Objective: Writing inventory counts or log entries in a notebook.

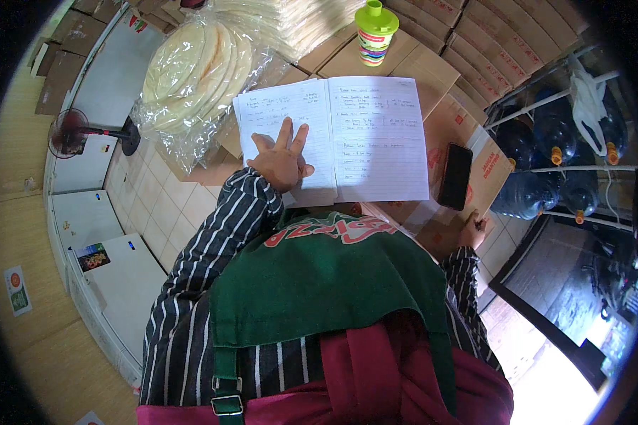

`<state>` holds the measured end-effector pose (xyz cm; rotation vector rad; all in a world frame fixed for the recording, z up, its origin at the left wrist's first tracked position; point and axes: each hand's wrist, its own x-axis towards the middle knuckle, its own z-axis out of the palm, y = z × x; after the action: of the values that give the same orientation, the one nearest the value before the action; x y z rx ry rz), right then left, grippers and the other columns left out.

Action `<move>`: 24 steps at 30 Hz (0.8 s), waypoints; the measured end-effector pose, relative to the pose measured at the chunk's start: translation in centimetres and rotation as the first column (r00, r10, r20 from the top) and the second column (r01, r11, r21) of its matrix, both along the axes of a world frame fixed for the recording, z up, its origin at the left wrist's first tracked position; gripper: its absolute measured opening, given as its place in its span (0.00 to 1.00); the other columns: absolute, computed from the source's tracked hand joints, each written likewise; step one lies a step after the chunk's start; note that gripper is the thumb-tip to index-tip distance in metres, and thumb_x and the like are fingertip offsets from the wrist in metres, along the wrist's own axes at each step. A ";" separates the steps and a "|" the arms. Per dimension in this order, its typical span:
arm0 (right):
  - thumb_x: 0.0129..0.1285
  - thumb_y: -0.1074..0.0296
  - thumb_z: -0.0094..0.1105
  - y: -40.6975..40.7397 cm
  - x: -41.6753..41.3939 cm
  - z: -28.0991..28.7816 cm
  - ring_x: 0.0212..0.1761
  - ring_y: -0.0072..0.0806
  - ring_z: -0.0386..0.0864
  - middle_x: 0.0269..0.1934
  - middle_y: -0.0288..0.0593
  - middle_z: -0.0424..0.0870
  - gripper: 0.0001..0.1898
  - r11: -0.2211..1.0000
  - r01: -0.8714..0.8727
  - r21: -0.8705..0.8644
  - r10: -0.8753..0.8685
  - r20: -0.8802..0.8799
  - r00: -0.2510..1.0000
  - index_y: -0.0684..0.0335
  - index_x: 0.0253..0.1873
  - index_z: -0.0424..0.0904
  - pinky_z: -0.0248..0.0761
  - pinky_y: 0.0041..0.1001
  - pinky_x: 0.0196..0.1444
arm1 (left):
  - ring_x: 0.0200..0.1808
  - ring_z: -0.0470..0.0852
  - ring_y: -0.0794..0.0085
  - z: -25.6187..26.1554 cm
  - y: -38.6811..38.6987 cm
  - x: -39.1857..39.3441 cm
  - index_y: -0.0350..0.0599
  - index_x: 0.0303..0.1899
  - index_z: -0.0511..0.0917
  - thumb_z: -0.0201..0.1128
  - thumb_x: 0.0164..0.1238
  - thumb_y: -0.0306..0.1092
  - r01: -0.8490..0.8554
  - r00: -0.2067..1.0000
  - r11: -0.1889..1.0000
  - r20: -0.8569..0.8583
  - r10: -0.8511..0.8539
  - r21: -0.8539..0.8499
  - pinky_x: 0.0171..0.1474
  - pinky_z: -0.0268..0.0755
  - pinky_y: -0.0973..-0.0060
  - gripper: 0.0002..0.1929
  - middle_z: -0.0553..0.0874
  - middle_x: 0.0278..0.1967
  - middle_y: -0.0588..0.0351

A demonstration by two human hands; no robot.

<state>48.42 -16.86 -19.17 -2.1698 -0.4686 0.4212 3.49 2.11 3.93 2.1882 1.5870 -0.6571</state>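
Note:
An open lined notebook (381, 175) with handwriting on both pages lies on cardboard boxes before me. Flat on its left page rests my left hand (280, 162), fingers spread and holding nothing. My right hand (473, 231) is at the right edge of the cardboard box (481, 183), its fingers curled. Whether those fingers grip the edge or only touch it, I cannot tell. Between the notebook and that hand lies a black smartphone (455, 176), its screen dark. Beyond the notebook stands a tumbler (375, 40) with a lime-green lid.
Clear plastic bags of round flatbreads (196, 74) are at the far left, beside a tall stack of flatbread packs (290, 24). Water bottles (555, 141) fill a rack on the right. White chest freezers (119, 287) and a fan (72, 133) stand left. Stacked cartons (494, 48) rise behind.

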 end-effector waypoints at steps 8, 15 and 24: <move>0.62 0.50 0.57 -0.8 1.6 -2.3 0.47 0.40 0.74 0.68 0.61 0.56 0.25 0.998 -0.015 0.068 0.016 -0.018 1.000 0.76 0.36 0.73 0.65 0.30 0.52 | 0.66 0.40 0.23 -1.1 0.2 -0.3 0.63 0.71 0.42 0.52 0.63 0.58 -0.016 0.998 0.999 -0.068 0.018 0.030 0.59 0.51 0.30 0.40 0.39 0.72 0.51; 0.63 0.49 0.55 -0.3 0.7 -1.1 0.42 0.40 0.75 0.64 0.61 0.62 0.25 0.996 -0.017 0.085 0.019 -0.018 1.000 0.75 0.37 0.75 0.66 0.31 0.50 | 0.73 0.42 0.50 -0.5 0.0 -0.3 0.45 0.70 0.44 0.55 0.63 0.53 0.020 1.000 1.000 0.009 -0.020 0.015 0.64 0.36 0.33 0.41 0.44 0.70 0.35; 0.63 0.49 0.55 0.8 -1.7 2.9 0.35 0.41 0.76 0.49 0.57 0.76 0.25 0.994 0.008 -0.109 -0.007 0.010 1.000 0.74 0.33 0.73 0.68 0.32 0.44 | 0.72 0.43 0.48 0.2 -0.2 0.0 0.47 0.70 0.44 0.54 0.63 0.54 -0.024 1.000 1.000 -0.004 0.024 0.011 0.64 0.38 0.34 0.41 0.44 0.70 0.35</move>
<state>46.73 -16.07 -16.31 -2.2794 -0.4514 0.4417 3.51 1.91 4.18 2.1735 1.6203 -0.6479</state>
